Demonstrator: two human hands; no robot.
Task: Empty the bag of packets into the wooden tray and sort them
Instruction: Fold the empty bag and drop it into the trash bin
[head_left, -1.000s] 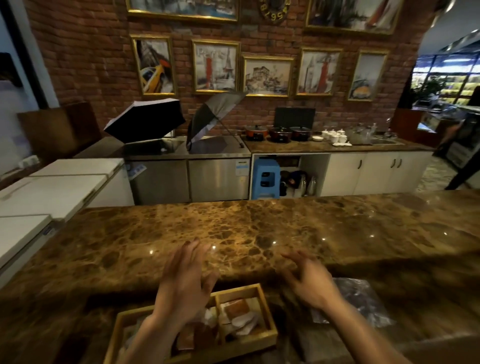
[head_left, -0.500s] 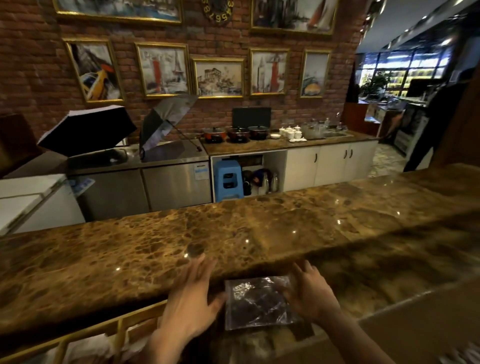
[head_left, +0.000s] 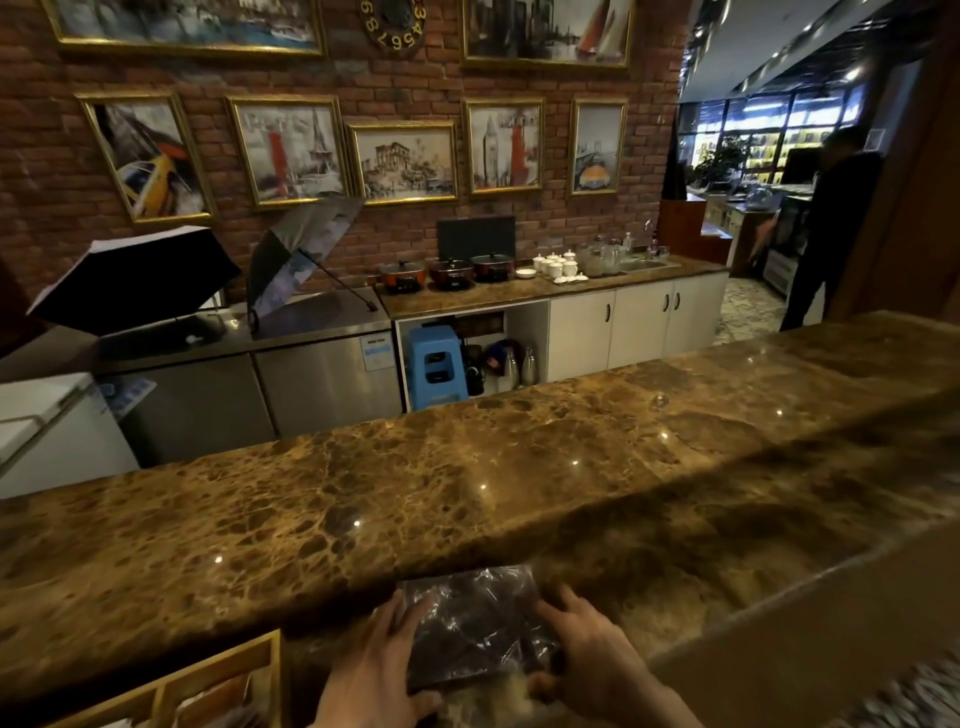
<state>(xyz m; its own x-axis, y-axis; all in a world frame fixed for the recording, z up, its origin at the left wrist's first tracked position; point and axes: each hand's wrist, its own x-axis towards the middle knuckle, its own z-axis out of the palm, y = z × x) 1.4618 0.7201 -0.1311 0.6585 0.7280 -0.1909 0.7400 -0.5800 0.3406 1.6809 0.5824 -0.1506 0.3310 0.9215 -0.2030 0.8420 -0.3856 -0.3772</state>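
Note:
A clear, crumpled plastic bag lies flat on the lower marble ledge near the bottom middle; it looks empty. My left hand grips its left edge and my right hand grips its right edge, thumb under the near corner. The wooden tray with dividers shows only its far right corner at the bottom left. Pale packets are partly visible inside it.
A raised brown marble counter runs across in front of the ledge. Behind it stand steel units with two open umbrellas, a blue stool and white cabinets. A person in dark clothes stands far right.
My view swung right, so the tray slid to the bottom left. Both hands moved from hovering over the tray onto the bag and now hold its two sides.

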